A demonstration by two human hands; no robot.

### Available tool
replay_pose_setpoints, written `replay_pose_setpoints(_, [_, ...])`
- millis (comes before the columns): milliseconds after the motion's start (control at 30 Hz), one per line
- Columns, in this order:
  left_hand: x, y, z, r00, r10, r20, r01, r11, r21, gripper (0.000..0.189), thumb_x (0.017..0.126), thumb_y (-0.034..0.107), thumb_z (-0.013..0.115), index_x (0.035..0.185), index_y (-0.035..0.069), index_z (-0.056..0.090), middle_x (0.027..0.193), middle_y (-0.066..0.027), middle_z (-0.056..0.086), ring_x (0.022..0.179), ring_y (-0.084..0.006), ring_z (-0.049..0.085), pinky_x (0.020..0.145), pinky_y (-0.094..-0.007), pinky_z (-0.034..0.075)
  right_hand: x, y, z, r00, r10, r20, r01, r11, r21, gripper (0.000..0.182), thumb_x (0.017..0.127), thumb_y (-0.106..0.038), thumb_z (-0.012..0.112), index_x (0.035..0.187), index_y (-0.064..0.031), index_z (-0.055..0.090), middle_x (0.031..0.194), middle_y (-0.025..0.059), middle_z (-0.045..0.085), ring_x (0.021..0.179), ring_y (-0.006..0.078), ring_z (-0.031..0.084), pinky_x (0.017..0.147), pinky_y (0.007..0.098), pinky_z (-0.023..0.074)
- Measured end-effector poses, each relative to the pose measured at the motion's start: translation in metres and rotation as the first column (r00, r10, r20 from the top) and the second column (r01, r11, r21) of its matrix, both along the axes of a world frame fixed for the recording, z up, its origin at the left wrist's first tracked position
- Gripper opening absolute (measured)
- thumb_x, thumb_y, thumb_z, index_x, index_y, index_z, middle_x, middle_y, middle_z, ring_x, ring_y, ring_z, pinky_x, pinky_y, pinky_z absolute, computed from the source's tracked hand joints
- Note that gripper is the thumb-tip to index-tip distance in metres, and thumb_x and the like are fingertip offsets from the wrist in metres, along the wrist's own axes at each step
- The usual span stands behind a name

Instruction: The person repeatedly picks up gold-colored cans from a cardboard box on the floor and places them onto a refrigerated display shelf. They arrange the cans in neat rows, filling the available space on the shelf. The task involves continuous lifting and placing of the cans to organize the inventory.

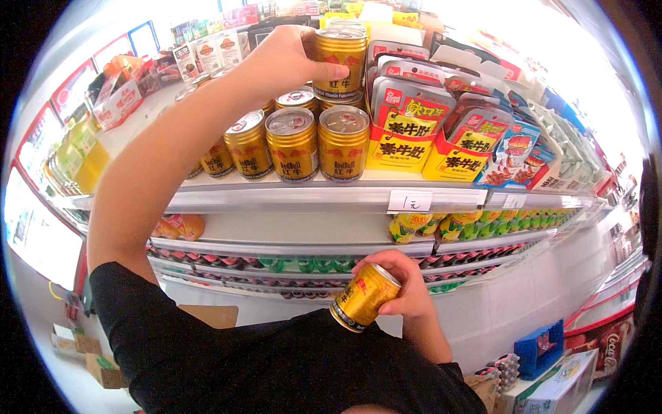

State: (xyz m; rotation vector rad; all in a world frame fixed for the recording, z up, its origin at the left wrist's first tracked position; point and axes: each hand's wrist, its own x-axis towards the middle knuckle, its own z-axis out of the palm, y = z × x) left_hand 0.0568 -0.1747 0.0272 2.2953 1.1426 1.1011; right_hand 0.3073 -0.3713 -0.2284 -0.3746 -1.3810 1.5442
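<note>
My left hand [296, 61] reaches up to the top shelf and grips a gold Red Bull can [339, 61] by its side. That can is upright at a second level above other cans; whether it rests on the one beneath I cannot tell. Below it, a front row of gold cans lines the shelf edge, with one can [344, 147] at the right end and another [291, 147] beside it. Close to my body, my right hand [411, 290] holds a second Red Bull can [364, 297], tilted, with fingers around its upper end.
Boxes of snack pouches [408, 124] stand right of the cans. The shelf edge [310, 199] carries a handwritten price card [410, 201]. Lower shelves hold yellow-green bottles [460, 225] and dark-capped bottles. A blue crate [539, 348] and cartons [558, 383] sit at lower right.
</note>
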Motion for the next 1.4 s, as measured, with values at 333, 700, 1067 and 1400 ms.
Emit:
replay_pose_setpoints(333, [0.002,-0.005,0.005,0.970,0.047,-0.237,-0.008,0.987,0.163,0.056,0.082,0.029,0.087,0.120,-0.006,0.066,0.107,-0.0188,0.074,0.095,-0.0260,0.072,0.090,-0.0373,0.055,-0.012,-0.002,-0.003,1.000,0.018,-0.014,-0.019,0.999,-0.026,0.087,0.069,-0.026,0.097,0.140,-0.0024,0.053,0.132,0.0183,0.065,0.123,0.0287,0.063,0.107,0.0448,0.0494])
replay_pose_setpoints(700, [0.001,-0.010,-0.015,0.972,0.158,-0.175,-0.062,0.889,0.454,0.067,0.087,0.032,0.080,0.138,0.001,0.051,0.124,-0.0233,0.065,0.116,-0.0374,0.065,0.100,-0.0427,0.051,-0.029,-0.001,0.013,0.996,-0.063,-0.060,0.060,0.996,-0.063,0.090,0.067,-0.033,0.098,0.139,-0.0008,0.055,0.128,0.0188,0.067,0.119,0.0281,0.065,0.105,0.0440,0.0505])
replay_pose_setpoints(1067, [-0.023,-0.145,-0.078,0.934,-0.251,-0.254,0.348,0.802,0.486,0.064,0.080,0.023,0.083,0.129,-0.003,0.053,0.112,-0.0232,0.062,0.098,-0.0413,0.064,0.083,-0.0435,0.054,-0.036,0.014,0.070,0.894,-0.448,0.002,0.446,0.890,0.093,0.098,0.066,-0.033,0.099,0.142,0.0028,0.049,0.128,0.0162,0.065,0.119,0.0241,0.063,0.104,0.0382,0.0495])
replay_pose_setpoints(1400, [-0.011,-0.172,-0.145,0.943,-0.185,0.276,0.191,0.982,0.004,0.092,0.071,0.026,0.094,0.144,-0.001,0.044,0.135,-0.0209,0.058,0.124,-0.0305,0.061,0.106,-0.0407,0.048,-0.068,0.038,0.090,0.852,-0.490,-0.184,0.516,0.846,0.135,0.103,0.066,-0.038,0.099,0.142,0.0041,0.045,0.133,0.0117,0.059,0.125,0.0221,0.058,0.107,0.0364,0.0463])
